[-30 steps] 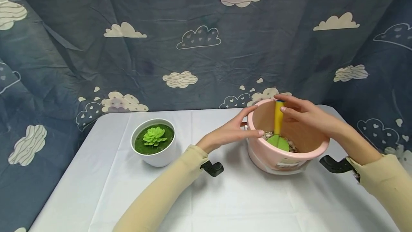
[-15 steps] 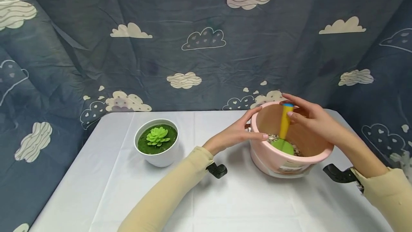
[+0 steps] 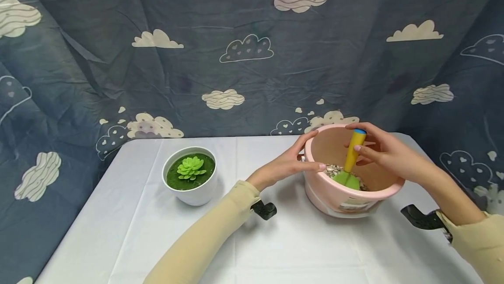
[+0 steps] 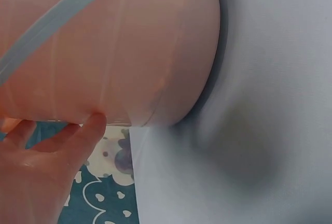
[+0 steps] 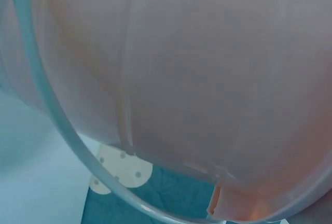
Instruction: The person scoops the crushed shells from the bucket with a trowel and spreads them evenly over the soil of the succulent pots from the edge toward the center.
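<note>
A pink bucket with a light bail handle stands on the right of the table. My left hand holds its left side, thumb on the rim and fingers against the outer wall; the left wrist view shows those fingers at the wall. My right hand reaches over the far right rim. It grips the yellow handle of a small toy shovel between thumb and fingers. The shovel's green blade points down into small pale and brown bits at the bucket's bottom. In the right wrist view the bucket hides that hand.
A white pot with a green succulent stands on the left of the white-covered table. Right behind the table's back edge hangs a dark curtain with cloud prints. Black wrist mounts stick out below both hands.
My right hand has moved right and slightly down with the shovel. The shovel's handle now leans right, after standing nearly upright. The left hand has stayed at the bucket.
</note>
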The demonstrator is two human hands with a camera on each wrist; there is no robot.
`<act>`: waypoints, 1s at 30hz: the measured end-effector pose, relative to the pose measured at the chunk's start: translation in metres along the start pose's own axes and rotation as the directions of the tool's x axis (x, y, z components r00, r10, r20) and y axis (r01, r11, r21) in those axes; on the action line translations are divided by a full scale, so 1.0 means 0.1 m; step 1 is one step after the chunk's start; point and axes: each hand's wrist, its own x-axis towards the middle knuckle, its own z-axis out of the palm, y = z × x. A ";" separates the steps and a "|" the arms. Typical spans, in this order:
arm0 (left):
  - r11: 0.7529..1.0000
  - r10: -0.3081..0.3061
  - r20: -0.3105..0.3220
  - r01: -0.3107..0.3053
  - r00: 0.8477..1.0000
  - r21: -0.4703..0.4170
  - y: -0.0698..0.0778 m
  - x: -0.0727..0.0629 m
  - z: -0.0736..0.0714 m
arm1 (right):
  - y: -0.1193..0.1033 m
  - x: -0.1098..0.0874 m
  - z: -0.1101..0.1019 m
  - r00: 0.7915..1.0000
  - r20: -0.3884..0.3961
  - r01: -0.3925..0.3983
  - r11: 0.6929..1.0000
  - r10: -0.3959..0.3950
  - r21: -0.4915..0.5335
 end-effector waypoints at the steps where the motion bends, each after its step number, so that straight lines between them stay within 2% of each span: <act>1: 1.000 -0.003 0.000 0.003 1.000 -0.004 0.00 -0.01 -0.01 | 0.00 0.00 0.01 1.000 -0.007 0.000 1.000 0.000 -0.003; 10: 0.999 -0.017 0.029 0.019 0.999 -0.045 0.01 -0.02 -0.02 | 0.00 -0.02 0.01 0.994 -0.090 0.060 0.998 -0.060 0.000; 15: 0.994 -0.036 0.061 0.042 0.998 -0.103 0.01 -0.02 -0.02 | 0.01 -0.03 0.03 0.983 -0.176 0.040 0.999 -0.042 -0.017; 19: 0.993 -0.036 0.058 0.042 0.998 -0.108 0.02 -0.02 -0.01 | -0.03 -0.02 0.03 0.959 -0.282 0.015 0.998 -0.033 -0.069; 24: 0.995 -0.026 0.048 0.030 0.999 -0.098 0.03 -0.03 0.00 | -0.06 -0.03 0.02 0.912 -0.408 -0.020 0.992 -0.033 -0.125; 30: 0.992 -0.032 0.051 0.037 0.998 -0.117 0.03 -0.02 0.01 | 0.00 -0.05 0.03 0.866 -0.497 -0.025 0.987 -0.059 -0.161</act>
